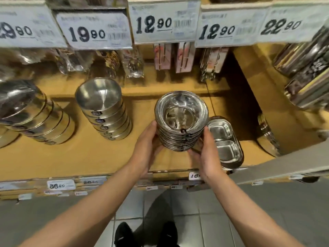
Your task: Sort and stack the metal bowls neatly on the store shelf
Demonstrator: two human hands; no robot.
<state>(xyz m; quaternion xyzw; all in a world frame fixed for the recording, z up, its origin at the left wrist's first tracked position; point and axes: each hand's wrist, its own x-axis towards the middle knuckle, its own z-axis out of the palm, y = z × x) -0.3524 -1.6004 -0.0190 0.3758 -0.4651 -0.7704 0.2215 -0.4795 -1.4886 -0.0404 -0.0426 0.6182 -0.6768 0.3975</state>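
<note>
Head view: the left hand (145, 148) and right hand (204, 154) clasp opposite sides of a stack of small metal bowls (180, 120), fingers curled round it, above the shelf (85, 152). Just right lies a divided tray (224, 141). To the left stand a taller bowl stack (103, 111) and a leaning stack (32, 114). Price tags (163, 22) hang above.

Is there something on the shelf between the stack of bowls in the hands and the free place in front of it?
Nothing visible blocks it. Both hands, left hand and right hand, grip the bowl stack over bare shelf board. The divided trays sit close on its right.
</note>
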